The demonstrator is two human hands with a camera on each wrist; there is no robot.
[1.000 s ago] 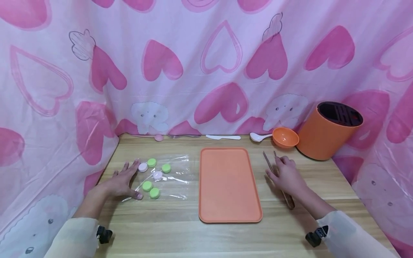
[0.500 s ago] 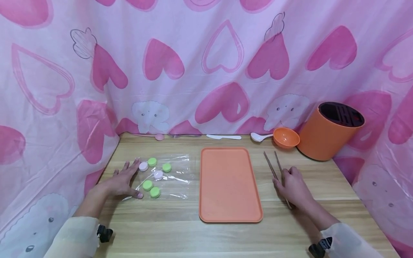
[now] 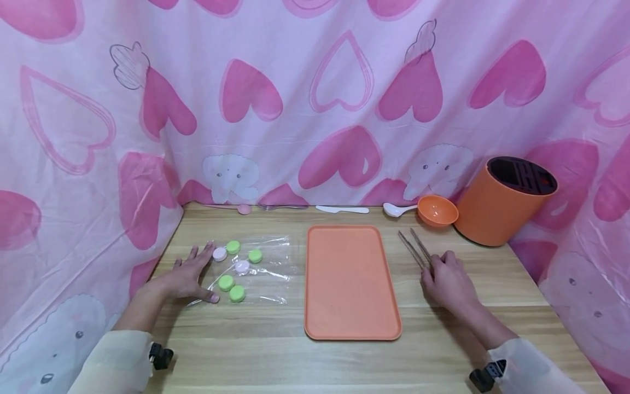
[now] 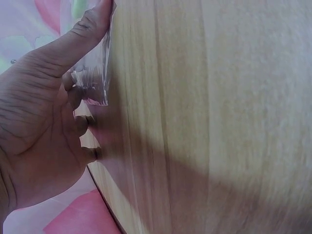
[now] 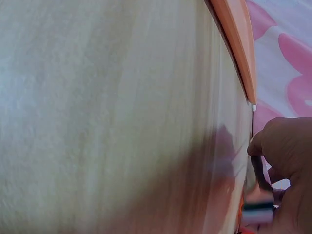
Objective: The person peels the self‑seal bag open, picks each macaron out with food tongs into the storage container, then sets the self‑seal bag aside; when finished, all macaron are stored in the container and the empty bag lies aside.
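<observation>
In the head view my left hand (image 3: 186, 278) rests with spread fingers on the left edge of a clear plastic bag (image 3: 273, 265). Several small round pieces, like macarons, lie at the bag, some green (image 3: 237, 294) and some pale lilac (image 3: 242, 267); I cannot tell whether they are inside or on top. The left wrist view shows the thumb (image 4: 83, 36) along the bag's edge. My right hand (image 3: 451, 282) holds metal tongs (image 3: 411, 249) right of the tray, their arms slightly apart, tips pointing away from me and nothing between them. The hand hides their rear end.
An orange tray (image 3: 351, 284) lies between the hands. Along the back edge are a pink spoon (image 3: 244, 209), a fork (image 3: 283, 207), a white knife (image 3: 342, 209) and a white spoon (image 3: 396, 209) by an orange bowl (image 3: 437, 211). An orange knife block (image 3: 497, 210) stands back right.
My right hand has shifted back along the tongs toward me and right, from a grip nearer the tips. The tongs' tips have drawn closer together. My left hand stays on the bag.
</observation>
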